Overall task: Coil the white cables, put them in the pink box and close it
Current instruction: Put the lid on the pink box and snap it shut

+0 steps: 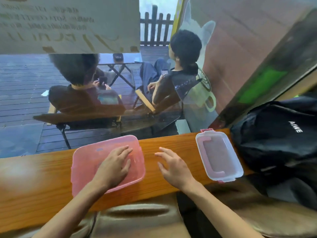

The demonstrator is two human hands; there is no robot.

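My left hand (116, 164) is down inside the pink box (85, 162), fingers spread flat on its floor, gripping nothing. My right hand (173, 166) hovers loose and open just above the wooden counter (51, 177), between the box and the lid (219, 154) — empty too. The lid lies inner side up, well apart to the right, beside a black backpack (277, 134). White cables? I can't spot any, in the box or on the counter. So I judge the storing step hasn't properly started — next I need to find the cables and wind them before fetching that lid.
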